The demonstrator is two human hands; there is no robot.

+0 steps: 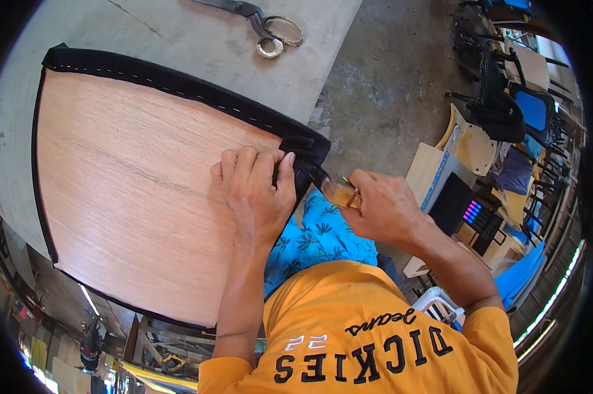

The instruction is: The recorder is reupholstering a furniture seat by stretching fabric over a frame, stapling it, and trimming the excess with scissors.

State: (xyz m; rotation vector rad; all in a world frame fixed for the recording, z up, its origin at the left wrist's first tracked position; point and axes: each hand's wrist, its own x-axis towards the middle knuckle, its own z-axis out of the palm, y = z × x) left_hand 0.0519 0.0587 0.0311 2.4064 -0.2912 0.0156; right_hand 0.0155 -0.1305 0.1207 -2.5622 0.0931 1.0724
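A large pale wooden panel [132, 157] lies with its bare face up, black fabric [178, 87] folded over its edge and fixed by a row of staples. My left hand [254, 187] rests on the panel near its right corner, fingers curled and thumb against the folded fabric, pressing it; the fingertips are partly hidden. My right hand [385, 203] is closed around a tool [340, 192] with a shiny tan body and a dark narrow end. That end meets the black fabric at the corner. Blur and the grip hide the tool's exact kind.
Dark scissors [263, 29] with wrapped handles lie on the pale table [152, 26] beyond the panel. Concrete floor [382, 79] shows to the right. Further right stand stacked chairs with a blue part [531, 108] and wooden pieces [428, 172].
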